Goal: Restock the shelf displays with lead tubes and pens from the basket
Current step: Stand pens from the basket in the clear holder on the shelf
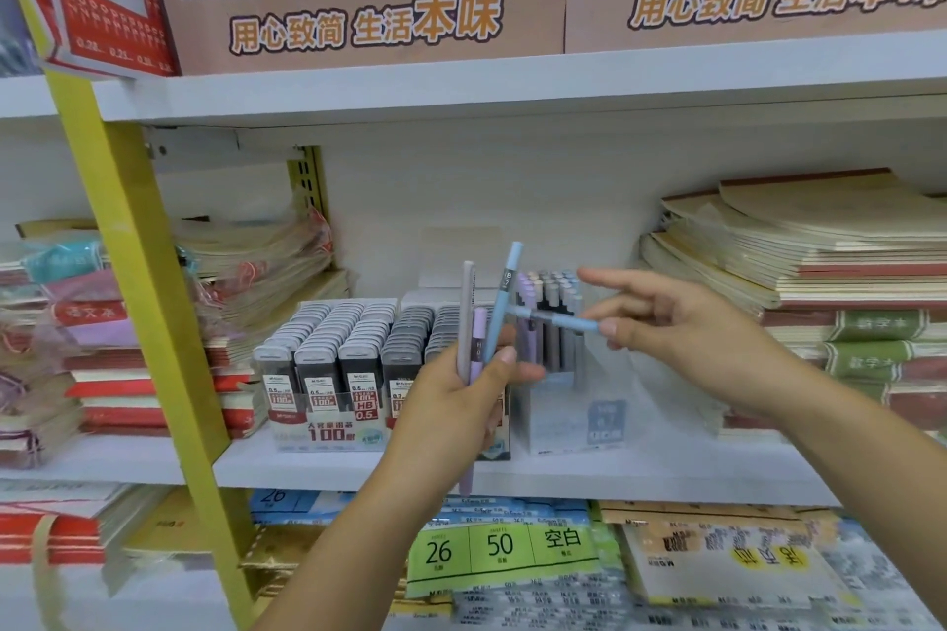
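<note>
Pens [479,329] fan up from the grip of my left hand [456,400], which hides part of the lead-tube display [333,364], while my right hand [684,325] pinches one blurred blue pen [563,321].

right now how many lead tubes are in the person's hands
4. Three stand in the left hand: grey tube, lilac tube, blue tube. The right hand pinches a fourth tube, held level. Others may hide behind fingers.

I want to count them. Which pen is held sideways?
The blue pen pinched by the right hand lies sideways; the three pens gripped in the left hand point up.
</note>
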{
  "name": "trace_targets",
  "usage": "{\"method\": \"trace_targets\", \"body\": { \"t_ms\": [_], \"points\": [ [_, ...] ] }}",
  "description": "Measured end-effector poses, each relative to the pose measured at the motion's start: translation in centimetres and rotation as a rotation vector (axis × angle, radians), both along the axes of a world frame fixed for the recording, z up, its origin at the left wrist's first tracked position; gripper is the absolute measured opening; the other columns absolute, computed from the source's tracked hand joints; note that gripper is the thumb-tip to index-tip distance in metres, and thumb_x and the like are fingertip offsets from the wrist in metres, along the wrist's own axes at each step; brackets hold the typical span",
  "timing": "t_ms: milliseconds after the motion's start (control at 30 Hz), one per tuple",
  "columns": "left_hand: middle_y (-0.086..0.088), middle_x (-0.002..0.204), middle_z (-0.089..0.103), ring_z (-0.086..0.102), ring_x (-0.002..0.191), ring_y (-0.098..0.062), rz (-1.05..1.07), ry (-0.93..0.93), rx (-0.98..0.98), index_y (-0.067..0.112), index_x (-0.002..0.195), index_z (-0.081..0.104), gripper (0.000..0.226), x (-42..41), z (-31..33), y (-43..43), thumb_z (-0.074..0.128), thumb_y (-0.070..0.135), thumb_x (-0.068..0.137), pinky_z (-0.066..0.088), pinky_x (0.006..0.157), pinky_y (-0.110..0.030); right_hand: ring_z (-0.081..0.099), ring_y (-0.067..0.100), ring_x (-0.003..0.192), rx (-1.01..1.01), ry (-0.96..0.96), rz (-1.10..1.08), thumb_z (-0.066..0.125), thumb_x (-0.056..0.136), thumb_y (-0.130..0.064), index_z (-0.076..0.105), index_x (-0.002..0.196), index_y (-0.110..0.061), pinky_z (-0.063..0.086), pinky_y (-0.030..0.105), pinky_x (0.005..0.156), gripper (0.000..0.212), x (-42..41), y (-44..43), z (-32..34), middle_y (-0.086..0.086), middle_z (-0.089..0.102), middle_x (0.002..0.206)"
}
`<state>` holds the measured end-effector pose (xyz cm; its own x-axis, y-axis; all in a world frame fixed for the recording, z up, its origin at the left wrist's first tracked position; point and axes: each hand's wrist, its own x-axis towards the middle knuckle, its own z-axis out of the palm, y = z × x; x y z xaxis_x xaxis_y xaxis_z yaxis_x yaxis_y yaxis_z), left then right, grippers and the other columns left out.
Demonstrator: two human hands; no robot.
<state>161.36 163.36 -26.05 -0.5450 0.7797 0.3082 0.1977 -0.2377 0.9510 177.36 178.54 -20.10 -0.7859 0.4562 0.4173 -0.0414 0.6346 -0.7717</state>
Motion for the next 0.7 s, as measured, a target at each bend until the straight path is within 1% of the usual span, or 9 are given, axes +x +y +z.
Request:
{"method": "trace_targets", "body": {
  "t_ms": [100, 167, 233, 333, 433, 500, 567, 633, 700],
  "points": [
    [0.015, 0.048, 0.058, 0.034, 0.038, -0.005, 0.047, -0.021, 0.031, 0.023, 0.096, 0.077, 0.022, 0.3, 0.5, 0.4, 0.057, 0.032, 0.101, 0.032, 0.038, -0.018, 0.066, 0.002, 0.085, -0.037, -0.003, 0.049, 0.066, 0.086, -0.005, 0.064, 0.114, -0.039, 0.050, 0.012, 0.076, 0.044, -0.2, -0.7, -0.8, -0.012, 0.073, 0.094],
    [0.015, 0.042, 0.047, 0.033, 0.037, -0.005, 0.092, -0.016, 0.045, 0.021, 0.087, 0.079, 0.027, 0.4, 0.7, 0.7, 0.058, 0.033, 0.100, 0.031, 0.038, -0.018, 0.066, 0.012, 0.083, -0.019, -0.020, 0.063, 0.068, 0.085, -0.004, 0.063, 0.117, -0.035, 0.054, 0.019, 0.074, 0.045, -0.3, -1.2, -0.9, -0.009, 0.071, 0.092],
    [0.016, 0.043, 0.052, 0.034, 0.036, -0.003, 0.086, 0.008, 0.054, 0.014, 0.090, 0.075, 0.027, 0.6, 1.0, 1.0, 0.058, 0.033, 0.100, 0.032, 0.038, -0.016, 0.064, 0.024, 0.084, 0.061, -0.079, 0.086, 0.068, 0.086, -0.003, 0.055, 0.128, -0.040, 0.057, 0.032, 0.076, 0.057, -0.5, -1.5, -0.6, -0.009, 0.068, 0.092],
    [0.012, 0.054, 0.062, 0.036, 0.039, -0.003, 0.013, 0.004, 0.064, 0.012, 0.095, 0.071, 0.024, 0.9, 1.8, 1.3, 0.058, 0.032, 0.099, 0.033, 0.039, -0.015, 0.065, 0.022, 0.079, 0.178, -0.144, 0.138, 0.062, 0.090, -0.002, 0.031, 0.140, -0.058, 0.058, 0.031, 0.074, 0.081, -0.4, -1.7, 0.2, -0.015, 0.060, 0.093],
    [-0.004, 0.070, 0.059, 0.035, 0.044, -0.007, -0.040, -0.025, 0.049, 0.012, 0.102, 0.071, 0.029, 0.7, 2.0, 1.1, 0.062, 0.039, 0.094, 0.032, 0.040, -0.017, 0.069, 0.022, 0.077, 0.151, 0.014, 0.105, 0.058, 0.090, 0.005, 0.030, 0.136, -0.063, 0.059, 0.032, 0.072, 0.087, -0.1, -0.6, 1.4, -0.004, 0.057, 0.098],
    [-0.007, 0.073, 0.054, 0.034, 0.044, -0.007, -0.052, -0.048, 0.039, 0.009, 0.105, 0.067, 0.039, 0.5, 1.8, 0.9, 0.063, 0.045, 0.090, 0.032, 0.040, -0.018, 0.072, 0.024, 0.079, 0.129, 0.202, 0.023, 0.059, 0.089, 0.006, 0.037, 0.130, -0.062, 0.059, 0.033, 0.069, 0.082, 0.0, 0.5, 2.1, 0.006, 0.060, 0.097],
    [-0.007, 0.073, 0.052, 0.033, 0.044, -0.007, -0.071, -0.116, 0.047, 0.010, 0.108, 0.066, 0.035, 0.5, 1.5, 0.9, 0.060, 0.041, 0.094, 0.031, 0.039, -0.018, 0.072, 0.021, 0.083, 0.162, 0.333, -0.089, 0.062, 0.090, -0.002, 0.041, 0.121, -0.059, 0.059, 0.032, 0.071, 0.068, -0.2, 1.5, 2.1, 0.005, 0.064, 0.091],
    [-0.005, 0.070, 0.058, 0.032, 0.046, -0.008, -0.089, -0.171, 0.063, 0.018, 0.109, 0.068, 0.021, 0.4, 1.1, 0.9, 0.052, 0.030, 0.103, 0.029, 0.038, -0.018, 0.070, 0.010, 0.083, 0.252, 0.314, -0.200, 0.066, 0.089, -0.014, 0.043, 0.116, -0.053, 0.055, 0.031, 0.076, 0.052, -0.8, 2.4, 1.3, 0.000, 0.068, 0.084],
    [0.000, 0.068, 0.064, 0.033, 0.046, -0.009, -0.090, -0.159, 0.063, 0.023, 0.110, 0.067, 0.020, 0.4, 0.7, 0.9, 0.047, 0.025, 0.105, 0.029, 0.038, -0.018, 0.065, 0.002, 0.078, 0.336, 0.227, -0.264, 0.066, 0.090, -0.018, 0.044, 0.114, -0.045, 0.050, 0.026, 0.074, 0.041, -1.7, 3.0, 0.2, -0.005, 0.070, 0.080]
  ]
}}
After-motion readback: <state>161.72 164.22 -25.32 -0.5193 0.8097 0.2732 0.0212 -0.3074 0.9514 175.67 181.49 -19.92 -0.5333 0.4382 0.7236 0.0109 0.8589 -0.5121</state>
